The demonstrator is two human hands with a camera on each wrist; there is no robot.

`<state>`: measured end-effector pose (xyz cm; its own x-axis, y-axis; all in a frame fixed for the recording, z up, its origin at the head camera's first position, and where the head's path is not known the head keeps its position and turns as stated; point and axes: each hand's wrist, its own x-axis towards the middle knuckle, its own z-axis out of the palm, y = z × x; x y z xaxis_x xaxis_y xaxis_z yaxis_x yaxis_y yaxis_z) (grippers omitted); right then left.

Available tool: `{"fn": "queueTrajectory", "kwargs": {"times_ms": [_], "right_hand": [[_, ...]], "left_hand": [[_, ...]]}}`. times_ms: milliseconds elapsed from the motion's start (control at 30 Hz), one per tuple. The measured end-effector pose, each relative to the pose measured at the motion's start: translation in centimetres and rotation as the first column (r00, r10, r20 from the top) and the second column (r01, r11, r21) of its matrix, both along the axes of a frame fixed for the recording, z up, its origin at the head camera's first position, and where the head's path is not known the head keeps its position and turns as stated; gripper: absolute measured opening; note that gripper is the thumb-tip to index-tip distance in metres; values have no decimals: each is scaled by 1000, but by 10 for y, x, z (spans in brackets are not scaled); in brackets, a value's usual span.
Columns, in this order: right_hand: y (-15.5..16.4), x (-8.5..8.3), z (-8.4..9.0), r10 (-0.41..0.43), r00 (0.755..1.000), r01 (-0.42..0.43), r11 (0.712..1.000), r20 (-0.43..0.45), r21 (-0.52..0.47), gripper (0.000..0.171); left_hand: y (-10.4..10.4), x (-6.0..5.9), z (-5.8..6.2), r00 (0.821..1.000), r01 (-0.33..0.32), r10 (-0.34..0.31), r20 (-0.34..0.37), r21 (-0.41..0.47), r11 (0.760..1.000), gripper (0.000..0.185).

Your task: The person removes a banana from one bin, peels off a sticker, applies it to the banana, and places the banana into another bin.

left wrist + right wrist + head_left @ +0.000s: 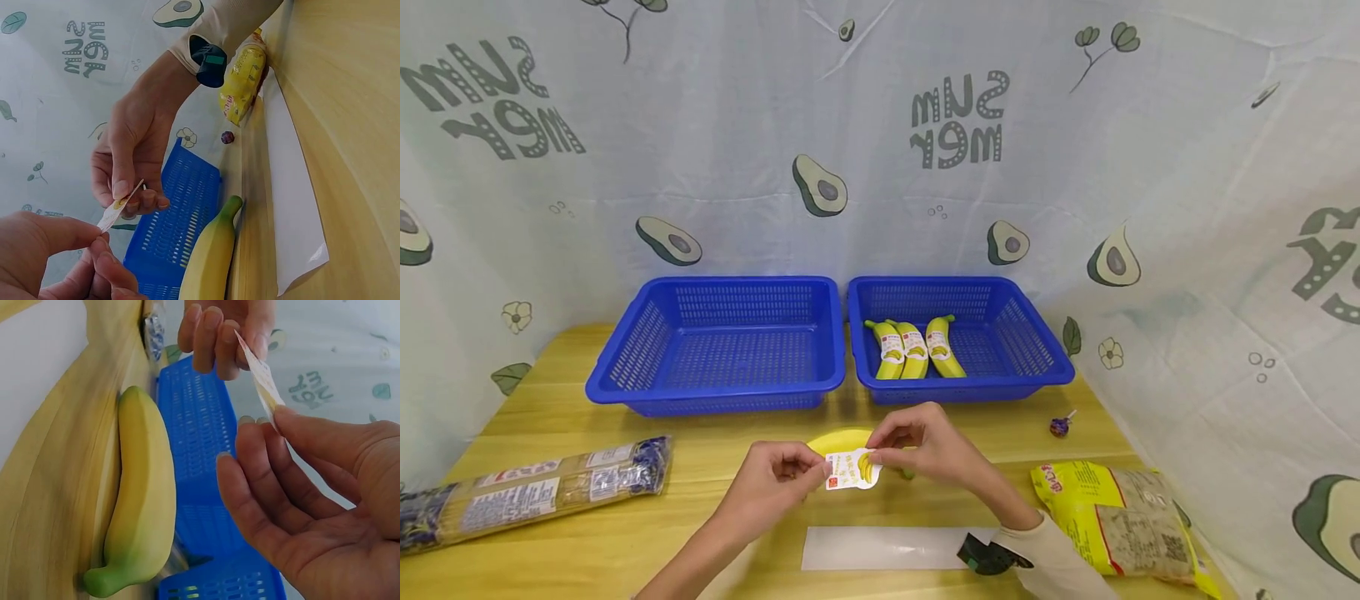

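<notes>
A white sticker (853, 469) with a printed banana bunch is stretched between both hands above the table. My left hand (775, 482) pinches its left end between thumb and forefinger. The other end is pinched by my right hand (928, 446), whose remaining fingers curl loosely in the right wrist view. Below the hands lies a yellow banana (142, 487) with a green stem and no label on the side that shows; in the head view the hands and sticker partly hide it. A white strip of paper (880, 548) lies on the table nearer to me.
The right blue basket (1045, 354) holds bananas (914, 350) with stickers on them. Beside it stands a left blue basket (602, 371). Packaged noodles (535, 492) lie at left. A yellow bag (1120, 525) and a wrapped lollipop (1060, 426) lie at right.
</notes>
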<state>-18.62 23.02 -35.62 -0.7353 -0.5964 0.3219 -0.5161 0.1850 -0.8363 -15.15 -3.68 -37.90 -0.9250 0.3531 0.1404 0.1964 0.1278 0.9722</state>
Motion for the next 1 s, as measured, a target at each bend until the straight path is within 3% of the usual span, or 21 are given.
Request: {"fn": "queueTrajectory", "kwargs": {"times_ms": [467, 600, 700, 833, 1000], "right_hand": [[-4, -11, -8, -163, 986, 163, 987, 36, 5, 4], [-1, -13, -14, -204, 979, 204, 979, 29, 20, 5], [-1, -17, -17, -231, 973, 231, 972, -3, 38, 4], [-1, -22, -21, -255, 966, 256, 965, -41, 51, 4], [-4, -26, -24, -283, 957, 288, 954, -68, 84, 4]], "left_hand": [[4, -17, -8, 994, -93, 94, 56, -8, 996, 15], [10, -22, -12, 992, -123, 124, 19, -44, 991, 13], [14, -27, -14, 988, -148, 145, -46, -79, 986, 10], [16, -31, -15, 978, -177, 159, -135, -132, 975, 9], [17, -36, -20, 960, -233, 201, -195, -156, 960, 13]]}}
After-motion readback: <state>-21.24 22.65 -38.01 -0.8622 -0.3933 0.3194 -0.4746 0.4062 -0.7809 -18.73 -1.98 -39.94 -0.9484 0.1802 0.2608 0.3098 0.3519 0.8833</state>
